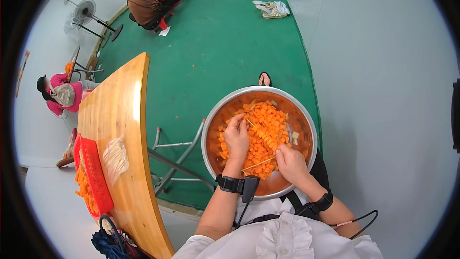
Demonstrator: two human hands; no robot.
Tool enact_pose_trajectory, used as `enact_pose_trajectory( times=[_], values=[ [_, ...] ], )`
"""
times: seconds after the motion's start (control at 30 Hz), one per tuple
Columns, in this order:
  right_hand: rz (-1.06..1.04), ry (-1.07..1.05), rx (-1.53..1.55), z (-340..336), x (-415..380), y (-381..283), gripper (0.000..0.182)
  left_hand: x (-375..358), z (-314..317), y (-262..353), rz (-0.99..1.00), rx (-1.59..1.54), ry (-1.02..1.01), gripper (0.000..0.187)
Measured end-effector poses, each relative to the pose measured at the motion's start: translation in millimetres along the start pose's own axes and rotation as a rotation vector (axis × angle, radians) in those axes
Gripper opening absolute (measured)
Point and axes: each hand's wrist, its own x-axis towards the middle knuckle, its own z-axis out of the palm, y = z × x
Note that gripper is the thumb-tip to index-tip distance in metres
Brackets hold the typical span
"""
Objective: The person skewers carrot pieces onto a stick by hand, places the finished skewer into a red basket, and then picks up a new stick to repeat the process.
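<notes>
A large steel bowl (213,120) rests on my lap, filled with orange vegetable cubes (265,129). My left hand (236,136) is over the cubes at the bowl's left side, its fingertips pinching one cube near the top. My right hand (290,163) sits at the bowl's near right side and grips a thin wooden skewer (258,164) that points left across the cubes. Both wrists wear black bands with cables.
A wooden table (120,129) stands to my left with a red basket (96,175) of orange pieces and a plastic bag (115,157). Green floor lies ahead. One person sits far back, another at far left, near a fan (85,12). Sandals (271,9) lie on the floor.
</notes>
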Motion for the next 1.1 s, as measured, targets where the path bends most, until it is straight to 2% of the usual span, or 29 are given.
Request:
enact_pose_trajectory(
  times=[0.27, 0.53, 0.63, 0.73, 0.77, 0.83, 0.93, 0.97, 1.07, 1.1],
  values=[
    [0.037, -0.017, -0.034, -4, -1, -5, 0.017, -2, -2, 9, 0.186, 0.203, 0.006, 0.018],
    [-0.089, 0.196, -0.234, 0, -1, -4, 0.010, -4, -3, 12, 0.175, 0.205, -0.030, 0.019],
    [-0.043, 0.128, -0.242, 0, -2, -5, 0.011, -3, -3, 8, 0.201, 0.237, -0.035, 0.019],
    [0.017, -0.057, 0.346, 7, 0, 12, 0.016, -3, -5, 2, 0.275, 0.303, -0.043, 0.018],
    [0.257, -0.227, 0.716, 1, 3, 19, 0.017, -3, -5, 1, 0.304, 0.328, -0.048, 0.018],
    [0.759, -0.567, 1.444, -20, 12, 19, 0.020, -4, -4, 4, 0.215, 0.225, -0.053, 0.018],
    [0.749, -0.498, 1.385, -20, 10, 9, 0.022, -4, -2, 1, 0.113, 0.114, -0.060, 0.018],
    [0.690, -0.420, 1.208, -15, 9, 8, 0.021, -4, -2, -1, 0.082, 0.085, -0.062, 0.018],
    [0.446, -0.194, 0.652, 1, 5, 6, 0.020, -12, 0, 13, 0.347, 0.286, -0.077, 0.019],
    [0.323, -0.122, 0.447, 2, 4, 6, 0.020, -14, -1, 15, 0.291, 0.266, -0.084, 0.019]
  ],
)
